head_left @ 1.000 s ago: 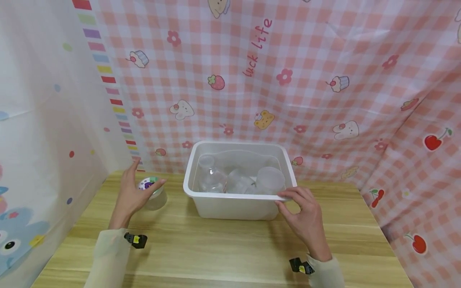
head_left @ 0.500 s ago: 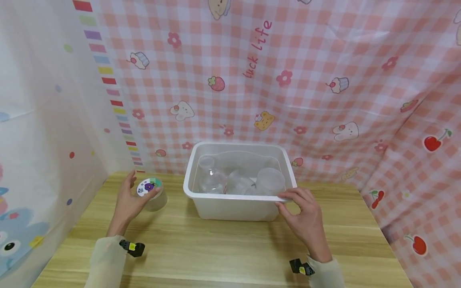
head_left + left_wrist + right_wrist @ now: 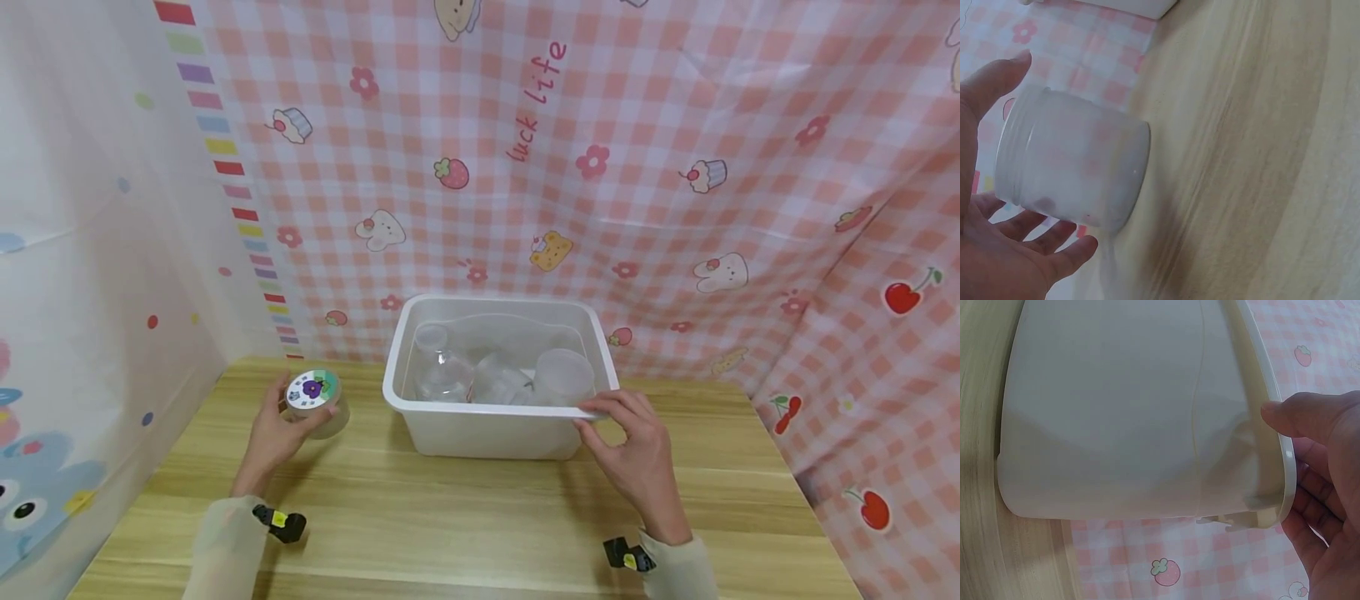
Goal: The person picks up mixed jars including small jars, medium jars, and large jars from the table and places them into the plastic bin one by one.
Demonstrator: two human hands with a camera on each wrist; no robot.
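Note:
A clear plastic jar (image 3: 330,421) with a printed white and green lid (image 3: 312,389) stands on the wooden table at the left. My left hand (image 3: 279,425) is spread around its upper part, thumb on the near side and fingers on the far side. The left wrist view shows a gap between the thumb (image 3: 1007,78) and the jar, and the fingertips (image 3: 1082,250) right at its other side. My right hand (image 3: 633,454) pinches the front right rim of a white plastic bin (image 3: 491,433), thumb outside and below the rim.
Inside the bin lie a clear bottle (image 3: 442,375), another clear container (image 3: 498,382) and a frosted round tub (image 3: 562,377). A pink checked cloth (image 3: 480,167) hangs close behind the bin, with a white patterned cloth (image 3: 90,250) at the left.
My left hand has drawn its thumb and fingers in around the jar's lid, so more of the lid shows. The right hand and the bin have stayed put.

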